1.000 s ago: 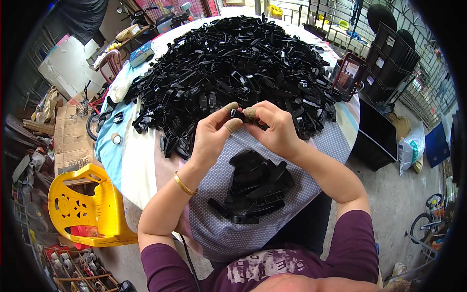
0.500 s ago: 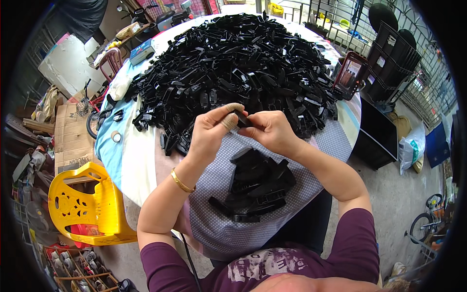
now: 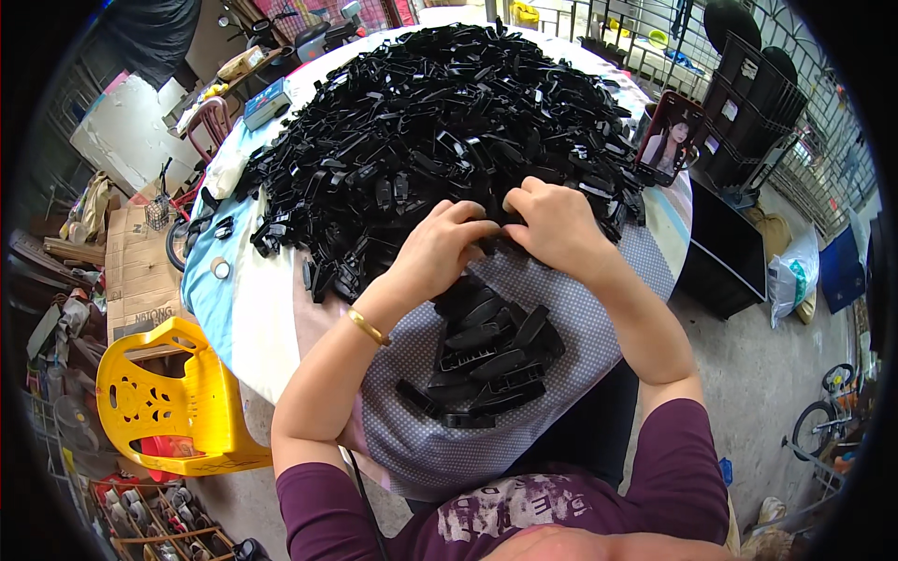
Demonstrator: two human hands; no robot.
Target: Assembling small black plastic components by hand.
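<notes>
A huge heap of black plastic parts (image 3: 440, 122) covers most of a round table (image 3: 253, 309). My left hand (image 3: 435, 248) and my right hand (image 3: 552, 224) meet at the heap's near edge, fingertips together around a small black plastic part (image 3: 493, 245) that is mostly hidden by the fingers. A gold bangle (image 3: 367, 327) sits on my left wrist. Below my hands a smaller pile of black plastic parts (image 3: 486, 360) lies on the dotted grey cloth (image 3: 580, 337).
A yellow plastic chair (image 3: 159, 402) stands at the table's left. A phone showing a picture (image 3: 666, 138) leans at the table's right edge. Cardboard boxes (image 3: 136, 271) and clutter fill the left floor; black crates (image 3: 748, 112) and a bicycle (image 3: 823, 421) are on the right.
My hands, pressed together over a black part, have lowered slightly toward the table; the fingers have closed more tightly over the part.
</notes>
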